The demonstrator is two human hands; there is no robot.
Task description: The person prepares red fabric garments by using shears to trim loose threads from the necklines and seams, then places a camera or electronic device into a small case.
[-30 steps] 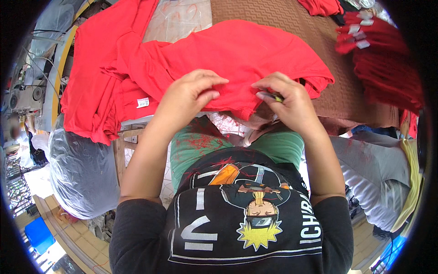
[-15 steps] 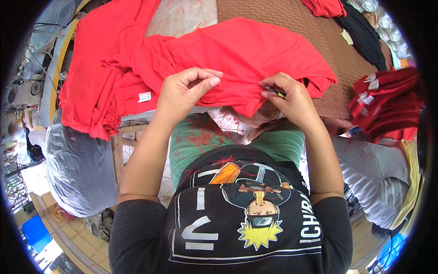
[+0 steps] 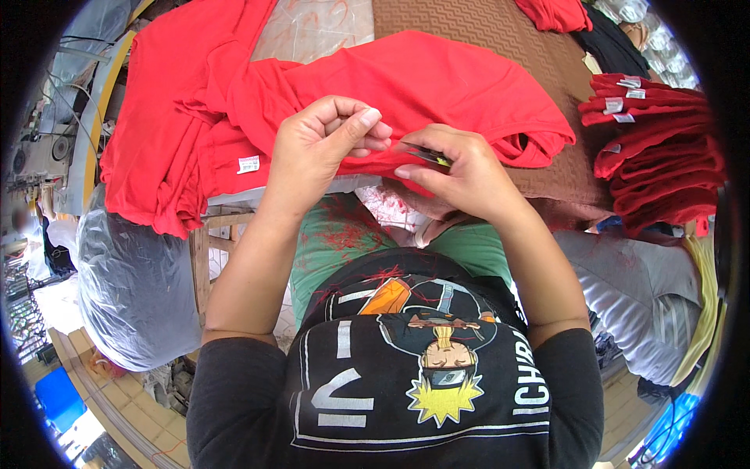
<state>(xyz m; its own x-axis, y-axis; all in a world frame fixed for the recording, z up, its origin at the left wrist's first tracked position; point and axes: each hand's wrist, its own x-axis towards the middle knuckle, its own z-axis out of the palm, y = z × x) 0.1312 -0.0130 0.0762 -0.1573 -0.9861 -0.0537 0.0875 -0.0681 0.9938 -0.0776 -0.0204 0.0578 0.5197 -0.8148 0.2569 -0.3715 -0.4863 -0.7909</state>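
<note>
A bright red garment (image 3: pixel 437 78) lies spread over the table in front of me, bunched at the left, with a small white label (image 3: pixel 248 165) near its front edge. Over its near edge, my left hand (image 3: pixel 320 148) is closed, thumb against fingertips; whatever they pinch is too small or hidden to make out. My right hand (image 3: pixel 469 164) grips small black thread snips (image 3: pixel 427 154) with a yellow-green mark, their tips pointing at the left fingers. The red cloth hangs just behind and under both hands.
Folded dark red garments (image 3: pixel 664 156) with white labels are stacked at the right. Brown textured cloth (image 3: pixel 469 23) covers the table, with black fabric (image 3: pixel 617 51) at the far right. A plastic-wrapped bundle (image 3: pixel 133 289) stands left. Red thread scraps (image 3: pixel 348 234) lie on my green trousers.
My right hand has moved left and lifted away from the cloth's edge, bringing the snips closer to the left hand. My left hand has shifted slightly right. The stack at right looks taller.
</note>
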